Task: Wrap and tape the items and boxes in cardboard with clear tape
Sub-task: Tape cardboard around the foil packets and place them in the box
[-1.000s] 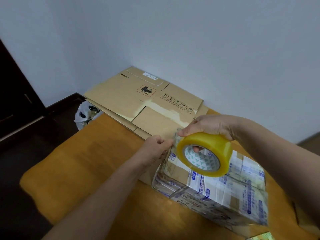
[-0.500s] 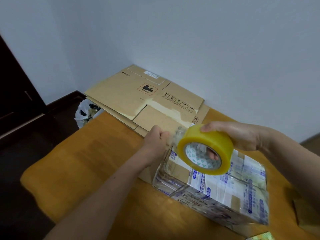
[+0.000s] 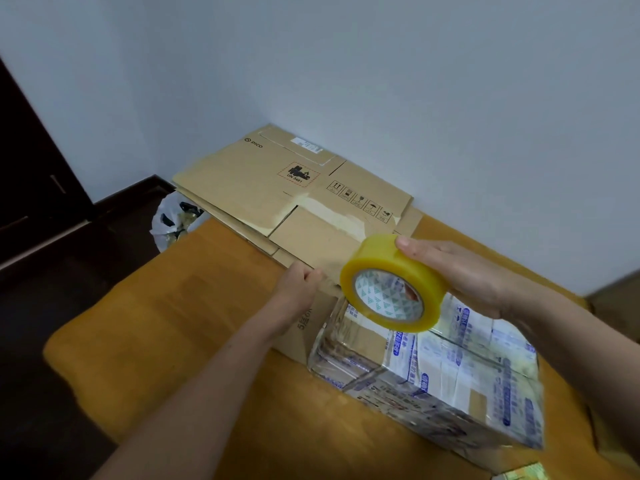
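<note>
Right hand (image 3: 460, 275) grips the tape roll (image 3: 377, 254), thumb over its rim, above the box's (image 3: 450, 368) far end. Left hand (image 3: 299, 285) pinches the free tape end, pulled out just beside the roll. Box sits toward the table's (image 3: 173, 323) right edge, its visible faces glossy with tape. Judgement: this box is nearly finished. Flat cardboard (image 3: 263, 181) at the far edge looks unused.
</note>
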